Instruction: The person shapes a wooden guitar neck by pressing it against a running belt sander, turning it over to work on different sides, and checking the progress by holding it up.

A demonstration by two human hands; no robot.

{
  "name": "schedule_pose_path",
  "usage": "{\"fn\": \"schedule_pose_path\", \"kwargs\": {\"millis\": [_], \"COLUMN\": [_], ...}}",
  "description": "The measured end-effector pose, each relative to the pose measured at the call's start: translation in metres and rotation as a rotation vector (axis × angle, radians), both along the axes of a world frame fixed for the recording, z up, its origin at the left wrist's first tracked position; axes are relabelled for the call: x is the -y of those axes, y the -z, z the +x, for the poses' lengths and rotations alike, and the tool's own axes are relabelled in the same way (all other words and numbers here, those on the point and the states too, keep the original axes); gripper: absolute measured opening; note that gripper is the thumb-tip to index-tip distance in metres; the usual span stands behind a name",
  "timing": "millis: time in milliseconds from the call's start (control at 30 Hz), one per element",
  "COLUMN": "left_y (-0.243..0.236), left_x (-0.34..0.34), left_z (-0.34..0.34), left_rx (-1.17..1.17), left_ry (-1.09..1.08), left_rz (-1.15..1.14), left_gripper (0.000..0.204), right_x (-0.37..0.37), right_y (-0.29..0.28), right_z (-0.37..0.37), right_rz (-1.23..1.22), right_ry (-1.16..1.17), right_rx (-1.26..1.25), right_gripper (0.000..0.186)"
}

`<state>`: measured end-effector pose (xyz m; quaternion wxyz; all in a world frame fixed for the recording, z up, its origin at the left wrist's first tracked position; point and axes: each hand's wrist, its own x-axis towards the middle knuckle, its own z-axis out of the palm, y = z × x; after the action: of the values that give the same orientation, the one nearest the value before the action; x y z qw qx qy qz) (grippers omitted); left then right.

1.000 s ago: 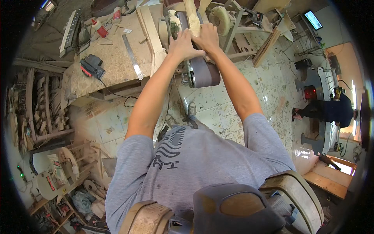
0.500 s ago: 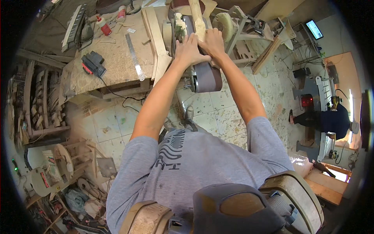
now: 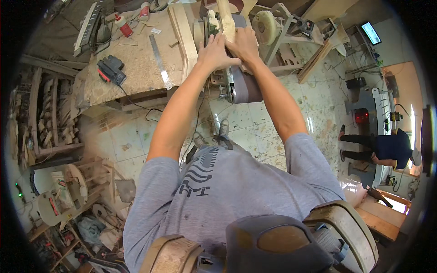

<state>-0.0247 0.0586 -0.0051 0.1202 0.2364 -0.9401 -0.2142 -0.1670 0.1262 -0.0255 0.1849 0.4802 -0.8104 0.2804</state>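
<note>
While both arms stretch forward, the hands sit side by side at the wood. The left hand (image 3: 213, 53) is half open, its fingers pointing forward and its thumb spread wide toward the right wrist; its palm faces down, so I cannot tell whether it has hold of anything. The right hand (image 3: 245, 44) is bent over the wood, with fingers curled; their tips are hidden, and I cannot tell how firmly they grip. The wood (image 3: 228, 28), pale and narrow at its far end, lies over the sander, running forward from between the hands; its near part is mostly covered by them. The sander's grey-brown belt (image 3: 246, 86) shows below the wrists, curving round its near end.

Left of the sander, long boards (image 3: 181, 34) lie on the dusty bench (image 3: 132, 57). Farther left are a steel ruler (image 3: 160, 63), a black-and-red power tool (image 3: 111, 70) with a cord, and two red-and-white bottles, one standing nearer than the other. Right of the sander is a round pale disc (image 3: 263, 28). Beneath, shoes (image 3: 223, 127) stand on the littered tile floor (image 3: 268, 132). A respirator (image 3: 277, 241) fills the lower edge. Far right, a co-worker (image 3: 392, 148) in dark clothes stands at a machine.
</note>
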Motion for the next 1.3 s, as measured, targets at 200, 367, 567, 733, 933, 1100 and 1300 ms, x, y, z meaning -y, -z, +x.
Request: {"fn": "schedule_pose_path", "kwargs": {"millis": [200,367,567,733,933,1100,1300], "left_y": [-0.006,-0.004,-0.005,-0.005,-0.008,-0.01,-0.005], "left_x": [0.007,-0.002,-0.01,-0.005,0.004,0.014,0.017], "left_z": [-0.003,-0.011,-0.022,-0.014,-0.008,-0.002,-0.003], "left_rx": [0.078,0.07,0.072,0.083,0.1,0.103,0.124], "left_ry": [0.039,0.03,0.054,0.053,0.055,0.091,0.101], "left_rz": [0.011,-0.015,0.02,0.028,0.024,0.011,-0.001], "left_gripper": [0.123,0.125,0.123,0.119,0.117,0.119,0.122], "right_x": [0.001,-0.005,-0.013,-0.011,-0.004,0.003,0.003], "right_y": [-0.001,-0.001,0.006,0.001,-0.001,0.001,0.001], "right_z": [0.003,-0.006,-0.024,-0.014,-0.002,0.003,0.007], "right_rz": [0.009,0.031,0.035,0.067,0.003,-0.003,-0.01], "right_ry": [0.059,0.064,0.058,0.048,0.057,0.076,0.094], "right_rx": [0.014,0.02,-0.01,0.005,0.026,0.025,0.065], "right_gripper": [0.064,0.063,0.064,0.064,0.064,0.064,0.064]}}
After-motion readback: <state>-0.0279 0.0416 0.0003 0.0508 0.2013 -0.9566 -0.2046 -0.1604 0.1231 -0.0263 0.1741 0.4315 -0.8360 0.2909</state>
